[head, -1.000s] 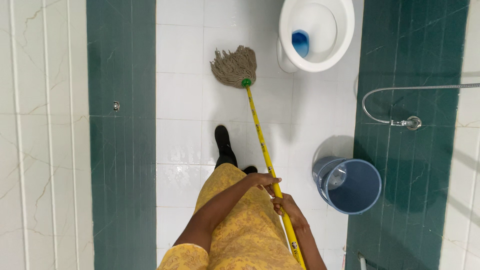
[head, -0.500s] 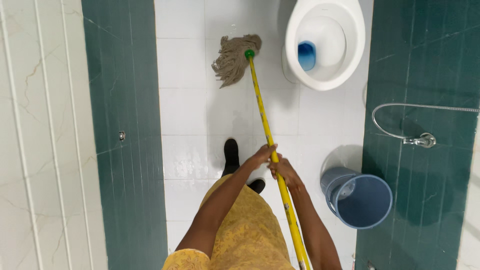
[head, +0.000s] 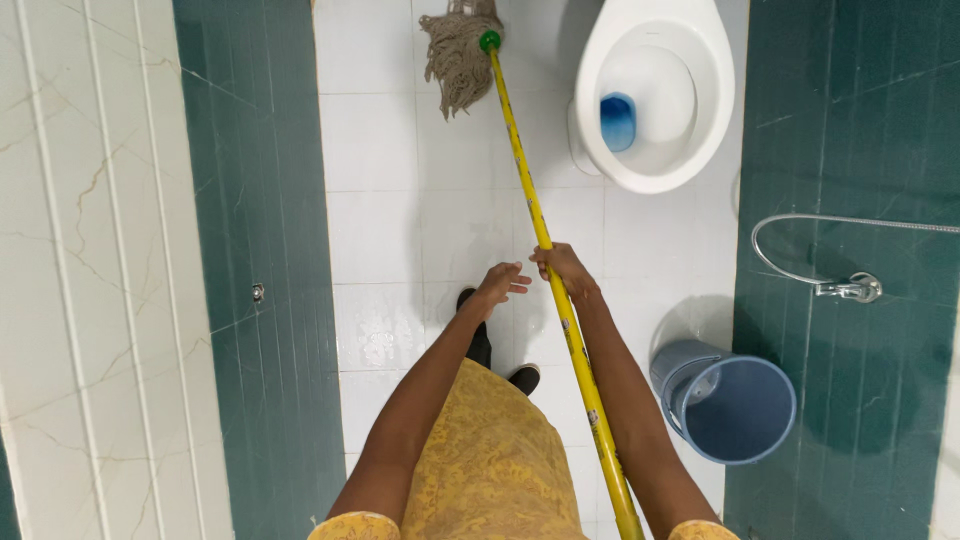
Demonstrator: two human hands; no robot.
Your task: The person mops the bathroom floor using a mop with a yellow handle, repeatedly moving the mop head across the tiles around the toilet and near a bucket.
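On the white tile floor [head: 390, 230] of a narrow bathroom, a mop [head: 530, 220] runs from bottom centre up to the top edge. Right hand [head: 563, 268] is closed around the yellow handle [head: 585, 385] about midway up — fingers wrapped, firm hold. Left hand [head: 497, 285] is off the handle, just beside it, fingers spread and loosely open, holding nothing. Handle tilts up and to the left; green collar [head: 489, 41] joins it to the grey-beige string head [head: 455, 55], which lies on the floor at the top of frame, strands trailing toward the person, partly cut off by the edge. White toilet [head: 655, 95] sits just right of the mop head, apart from it, with blue water in the bowl. Blue bucket [head: 735, 405] stands on the floor to the right of the right forearm, near the green wall. Chrome tap [head: 850, 290] with a looped hose on that right green tiled wall. Green tile band on the left too, then cream marble panels further out. Person wears a yellow patterned garment [head: 490, 460] — dark shoes [head: 524, 379] show below the left hand.
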